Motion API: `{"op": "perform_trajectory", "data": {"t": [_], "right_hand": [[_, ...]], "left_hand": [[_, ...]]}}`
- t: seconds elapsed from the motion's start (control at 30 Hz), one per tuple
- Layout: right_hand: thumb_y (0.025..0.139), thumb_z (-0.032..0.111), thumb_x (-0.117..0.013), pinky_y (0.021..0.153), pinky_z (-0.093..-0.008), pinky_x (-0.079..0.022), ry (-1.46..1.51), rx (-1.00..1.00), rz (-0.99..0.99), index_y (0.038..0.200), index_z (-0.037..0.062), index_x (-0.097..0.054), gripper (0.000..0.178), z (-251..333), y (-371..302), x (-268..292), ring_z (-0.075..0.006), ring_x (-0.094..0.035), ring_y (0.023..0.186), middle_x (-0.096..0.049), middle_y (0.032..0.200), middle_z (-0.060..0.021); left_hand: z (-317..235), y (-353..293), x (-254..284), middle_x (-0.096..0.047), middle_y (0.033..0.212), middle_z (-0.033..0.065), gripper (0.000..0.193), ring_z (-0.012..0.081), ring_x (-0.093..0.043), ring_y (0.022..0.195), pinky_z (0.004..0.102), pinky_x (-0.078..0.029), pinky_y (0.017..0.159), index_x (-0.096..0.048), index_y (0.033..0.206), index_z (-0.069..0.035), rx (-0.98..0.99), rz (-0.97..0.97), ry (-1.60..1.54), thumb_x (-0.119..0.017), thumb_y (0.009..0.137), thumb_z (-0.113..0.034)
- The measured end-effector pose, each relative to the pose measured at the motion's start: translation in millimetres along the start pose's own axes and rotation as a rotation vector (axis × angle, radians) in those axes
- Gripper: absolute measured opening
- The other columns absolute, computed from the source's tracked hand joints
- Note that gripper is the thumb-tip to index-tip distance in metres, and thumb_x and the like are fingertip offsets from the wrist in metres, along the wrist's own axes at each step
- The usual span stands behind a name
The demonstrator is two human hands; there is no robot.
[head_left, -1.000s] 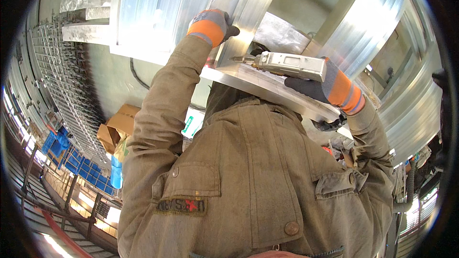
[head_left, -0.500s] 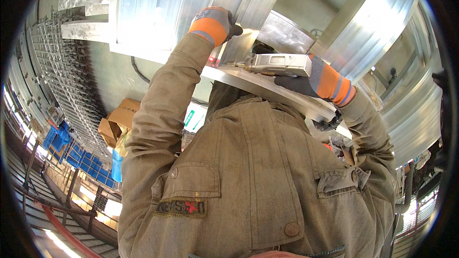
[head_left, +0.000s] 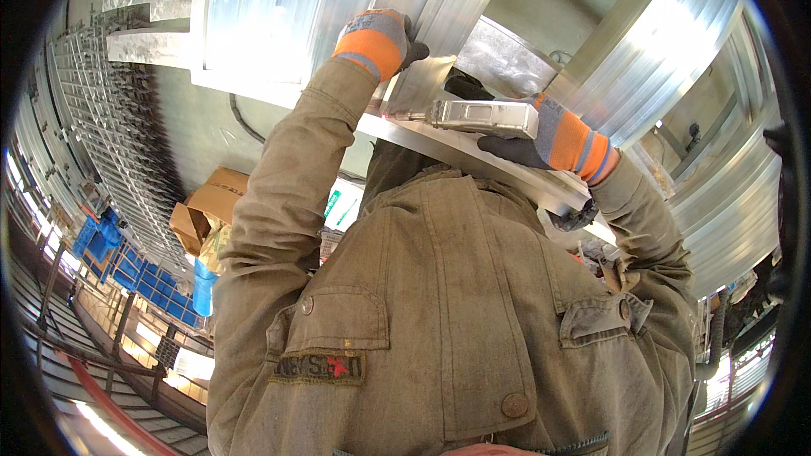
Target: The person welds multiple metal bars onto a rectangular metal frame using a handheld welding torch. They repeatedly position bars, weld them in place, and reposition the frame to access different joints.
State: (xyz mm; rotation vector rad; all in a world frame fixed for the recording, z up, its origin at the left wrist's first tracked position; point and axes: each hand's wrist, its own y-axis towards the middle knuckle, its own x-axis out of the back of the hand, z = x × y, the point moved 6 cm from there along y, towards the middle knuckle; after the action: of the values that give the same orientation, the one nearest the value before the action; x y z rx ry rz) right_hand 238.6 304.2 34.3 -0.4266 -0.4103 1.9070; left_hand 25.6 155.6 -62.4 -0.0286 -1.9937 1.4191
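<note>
The silver tool point(head_left: 490, 118) lies nearly level above the bar point(head_left: 448, 149), its thin nozzle pointing left, with a small reddish glow at the tip, near the bar's left end. The right hand point(head_left: 568, 139), in an orange and grey glove, is closed around the tool's back part. The left hand point(head_left: 376, 40), gloved alike, is curled at the near part of the ribbed panel point(head_left: 296, 21); whether it grips cannot be told. A second panel point(head_left: 667, 42) stands right of it. Farther left sits a cardboard box point(head_left: 218, 192).
</note>
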Motion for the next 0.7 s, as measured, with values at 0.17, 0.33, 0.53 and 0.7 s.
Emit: {"op": "perform_trajectory", "data": {"t": [0.17, 0.33, 0.53, 0.7], "right_hand": [[0.103, 0.021, -0.085, 0.095, -0.0361, -0.060, 0.056, -0.023, 0.006, 0.136, 0.0001, -0.077, 0.040, -5.0, -1.3, 0.6, -0.0145, -0.074, 0.105, -0.083, 0.122, -0.0132], [0.102, 0.020, -0.086, 0.095, -0.0358, -0.060, 0.037, -0.042, 0.030, 0.137, 0.0004, -0.076, 0.040, -8.6, 0.8, -0.6, -0.0139, -0.073, 0.106, -0.083, 0.123, -0.0126], [0.102, 0.019, -0.086, 0.093, -0.0352, -0.059, 0.046, -0.047, 0.029, 0.135, 0.0006, -0.077, 0.039, -9.1, 1.0, -0.7, -0.0127, -0.072, 0.104, -0.083, 0.121, -0.0114], [0.102, 0.020, -0.087, 0.092, -0.0346, -0.060, 0.027, -0.078, 0.039, 0.133, 0.0007, -0.078, 0.038, -9.5, 1.2, -0.4, -0.0123, -0.072, 0.102, -0.084, 0.118, -0.0105]], "left_hand": [[1.3, -0.2, -0.1, -0.083, 0.111, 0.0196, 0.051, 0.0439, -0.079, 0.106, 0.0529, -0.063, 0.096, -0.085, 0.117, -0.009, -0.012, -0.016, -0.012, -0.085, 0.090, -0.053], [1.1, -0.9, -0.7, -0.083, 0.110, 0.0191, 0.050, 0.0429, -0.079, 0.106, 0.0533, -0.063, 0.095, -0.085, 0.116, -0.009, -0.014, -0.012, -0.025, -0.085, 0.090, -0.052], [0.4, -2.1, 0.4, -0.084, 0.112, 0.0181, 0.049, 0.0422, -0.079, 0.108, 0.0535, -0.062, 0.095, -0.085, 0.116, -0.009, -0.038, -0.013, -0.020, -0.085, 0.091, -0.051], [0.6, 0.0, -1.4, -0.084, 0.112, 0.0179, 0.048, 0.0419, -0.079, 0.107, 0.0533, -0.062, 0.096, -0.085, 0.116, -0.010, -0.017, 0.004, -0.018, -0.085, 0.091, -0.050]]}}
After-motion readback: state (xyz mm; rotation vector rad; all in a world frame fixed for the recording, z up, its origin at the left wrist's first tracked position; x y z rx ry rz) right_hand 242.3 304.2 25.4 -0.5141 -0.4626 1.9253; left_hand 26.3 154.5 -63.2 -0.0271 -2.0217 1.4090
